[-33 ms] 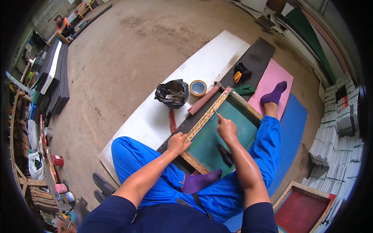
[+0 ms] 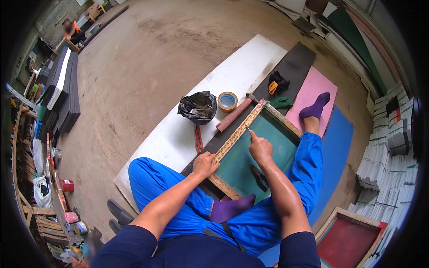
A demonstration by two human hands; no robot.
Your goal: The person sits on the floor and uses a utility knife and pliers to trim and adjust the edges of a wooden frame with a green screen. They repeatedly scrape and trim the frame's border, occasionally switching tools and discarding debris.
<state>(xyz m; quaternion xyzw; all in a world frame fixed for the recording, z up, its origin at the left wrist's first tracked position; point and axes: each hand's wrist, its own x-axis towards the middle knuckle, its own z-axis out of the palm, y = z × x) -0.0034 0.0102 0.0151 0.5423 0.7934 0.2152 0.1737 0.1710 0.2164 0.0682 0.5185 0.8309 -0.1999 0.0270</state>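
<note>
A wooden frame (image 2: pixel 234 138) with green mesh (image 2: pixel 277 143) lies tilted across my blue-trousered legs as I sit on the floor. My left hand (image 2: pixel 205 164) grips the frame's left rail near its lower corner. On the mesh beside the same rail rests my right hand (image 2: pixel 260 149), pinching a small thin tool (image 2: pixel 248 129) whose tip points up along the rail's inner edge. A dark hand tool (image 2: pixel 259 177) lies on the mesh near my right forearm.
On the white board (image 2: pixel 250 67) to the left lie a black plastic bag (image 2: pixel 197 107), a tape roll (image 2: pixel 227 101), a reddish tube (image 2: pixel 233 114) and a red tool (image 2: pixel 198 138). Black, pink (image 2: pixel 313 89) and blue mats lie beyond. A red-meshed frame (image 2: pixel 348 241) sits at lower right.
</note>
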